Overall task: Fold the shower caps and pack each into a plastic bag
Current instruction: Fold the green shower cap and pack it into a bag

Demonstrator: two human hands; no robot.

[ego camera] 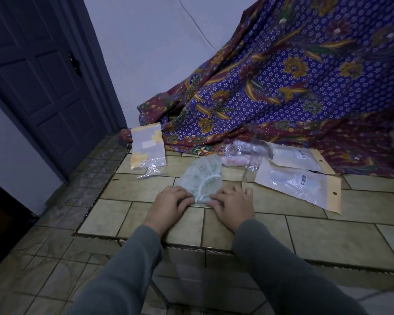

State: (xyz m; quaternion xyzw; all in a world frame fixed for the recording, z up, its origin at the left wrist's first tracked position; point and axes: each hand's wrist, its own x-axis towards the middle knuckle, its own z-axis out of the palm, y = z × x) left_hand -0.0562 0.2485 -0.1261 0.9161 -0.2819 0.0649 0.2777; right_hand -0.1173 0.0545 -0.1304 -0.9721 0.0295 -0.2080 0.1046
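Both hands, left hand point(170, 202) and right hand point(231, 204), pinch the shower cap's point(201, 178) near point, flattening its fold on the counter point(305, 228).

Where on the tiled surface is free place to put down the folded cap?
Bare tiles lie left of the left hand, below the yellow-flowered plastic bag, and right of the right hand, below the clear yellow-edged bag. It is crowded behind the green-patterned shower cap, where crumpled clear bags meet the purple batik cloth.

The shower cap point(200, 176) is clear with pale green flowers. The draped cloth point(293, 87) is purple, maroon and gold, flowered. Both sleeves point(127, 269) are grey.
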